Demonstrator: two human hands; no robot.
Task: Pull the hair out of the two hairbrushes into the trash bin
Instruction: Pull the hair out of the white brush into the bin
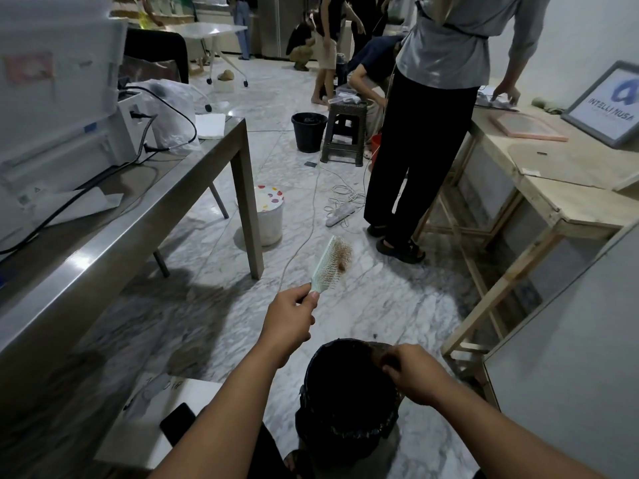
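Note:
My left hand [292,314] grips the handle of a pale green paddle hairbrush [326,267], held up above the floor with its bristles facing right. A clump of light brown hair [342,255] clings to the bristles near the top. My right hand [409,369] hovers over the rim of the black trash bin [340,392], fingers pinched together on a small dark tuft of hair. The bin stands on the floor just in front of me, lined with a black bag. A second hairbrush is not in view.
A steel table [138,216] with a printer and cables runs along the left. A wooden bench [539,202] stands right, a person [425,115] beside it. A white bucket [268,216], power strip [340,216], stool and black bucket sit on the marble floor. A phone [178,421] lies on a white board.

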